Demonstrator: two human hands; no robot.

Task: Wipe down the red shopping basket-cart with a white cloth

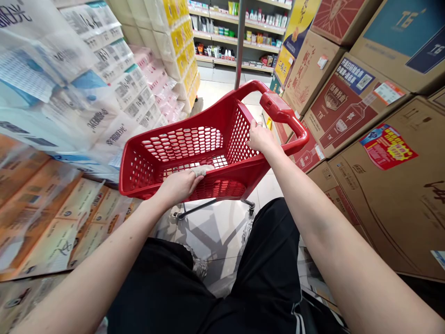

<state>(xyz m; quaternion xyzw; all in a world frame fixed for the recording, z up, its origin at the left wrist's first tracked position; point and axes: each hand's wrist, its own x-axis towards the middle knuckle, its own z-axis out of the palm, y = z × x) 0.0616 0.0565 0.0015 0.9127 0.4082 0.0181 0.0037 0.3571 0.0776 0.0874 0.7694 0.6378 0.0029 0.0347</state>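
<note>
A red plastic shopping cart with perforated basket walls stands sideways in front of me. My left hand is closed on a pale, crumpled cloth, pressed against the near rim of the basket. My right hand grips the top edge of the perforated panel at the handle end of the basket. The red handle arches just beyond that hand, to its right. Through the holes in the basket floor, light tiles show.
Stacked tissue packs rise on the left, with orange packs below. Cardboard cartons are piled on the right. A metal post stands behind the cart, before shelves of bottles. Tiled floor lies under the cart.
</note>
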